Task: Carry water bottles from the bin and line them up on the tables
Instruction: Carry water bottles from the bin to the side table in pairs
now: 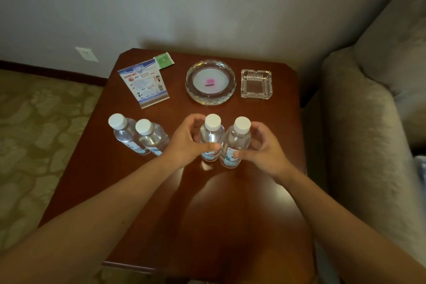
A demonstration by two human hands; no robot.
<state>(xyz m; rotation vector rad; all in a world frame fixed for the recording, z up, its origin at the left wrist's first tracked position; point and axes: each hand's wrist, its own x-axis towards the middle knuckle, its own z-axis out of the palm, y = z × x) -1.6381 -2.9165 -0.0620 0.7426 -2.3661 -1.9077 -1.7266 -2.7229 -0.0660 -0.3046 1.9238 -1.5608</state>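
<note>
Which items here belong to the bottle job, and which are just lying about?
Job: four water bottles in a row on the table; left hand and right hand each hold one.

Lying about: card, green packet, round glass dish, square glass ashtray, sofa.

Wooden table [253, 191] — four bottles [119, 134], card stand [144, 83], glass dish [211, 82], ashtray [256, 84].

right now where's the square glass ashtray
In the head view, the square glass ashtray sits at the table's far right, just right of the round glass dish, near the sofa arm.
</note>
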